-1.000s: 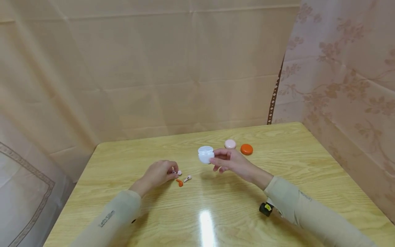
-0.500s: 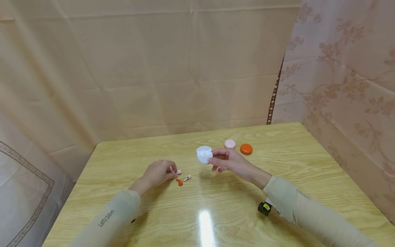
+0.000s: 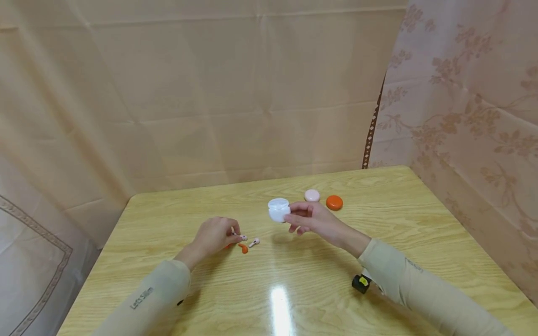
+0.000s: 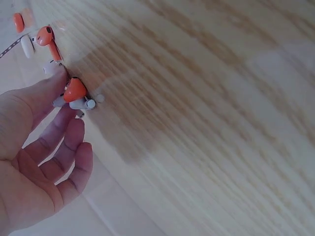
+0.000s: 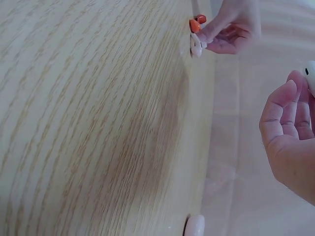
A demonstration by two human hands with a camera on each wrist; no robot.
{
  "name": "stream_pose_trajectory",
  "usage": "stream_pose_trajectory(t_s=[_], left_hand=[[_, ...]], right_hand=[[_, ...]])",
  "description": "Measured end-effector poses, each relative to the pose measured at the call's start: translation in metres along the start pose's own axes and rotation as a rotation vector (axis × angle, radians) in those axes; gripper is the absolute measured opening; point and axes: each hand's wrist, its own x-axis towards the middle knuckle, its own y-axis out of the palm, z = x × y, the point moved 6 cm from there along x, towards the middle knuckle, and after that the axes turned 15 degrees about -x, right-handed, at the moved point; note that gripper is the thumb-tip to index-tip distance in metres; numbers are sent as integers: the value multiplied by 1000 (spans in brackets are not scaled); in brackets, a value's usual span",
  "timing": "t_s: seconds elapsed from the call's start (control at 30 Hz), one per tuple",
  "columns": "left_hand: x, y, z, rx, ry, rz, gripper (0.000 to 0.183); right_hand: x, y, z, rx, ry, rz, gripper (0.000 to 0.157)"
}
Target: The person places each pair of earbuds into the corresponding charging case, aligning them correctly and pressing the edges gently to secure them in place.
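My right hand (image 3: 313, 219) grips a white earbud case (image 3: 279, 211) by its right side, above the table. The case's lid stands up. At the left, my left hand (image 3: 214, 235) is low over the table, thumb and forefinger pinching a white earbud (image 3: 244, 238). An orange earbud (image 4: 75, 89) lies close to those fingertips in the left wrist view. Just right of the hand lie another orange earbud (image 3: 244, 249) and a pale pink earbud (image 3: 254, 242). The right wrist view shows only the edge of the white case, and part of the pinched earbud is hidden by fingers.
Behind the right hand, a pale pink round case (image 3: 312, 195) and an orange round case (image 3: 334, 202) sit on the wooden table (image 3: 319, 289). A beige curtain (image 3: 252, 93) hangs beyond the table's far edge. A black wrist camera (image 3: 360, 283) sits below the right sleeve.
The white earbud at my left fingertips has tipped and shifted slightly down. My right hand and the opened case have stayed almost in place, drifting slightly left.
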Motion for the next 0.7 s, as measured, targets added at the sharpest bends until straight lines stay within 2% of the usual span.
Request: stream_pose_trajectory(t_s=[0.13,0.27,0.47,0.57,0.7], left_hand=[[1,-4,-4,-13,-7,-9,10],[4,-7,-9,-71,-8,8,7],[12,-8,-19,-298,-14,94,7],[14,-10,-25,-416,20,142,12],[17,-12,-33,-495,66,173,19]], right_hand=[[1,0,0,14,0,2,43],[1,-2,1,26,12,-12,44],[1,-6,0,81,44,-40,43],[1,-6,-1,93,54,-37,43],[0,-6,-1,94,50,-45,42]])
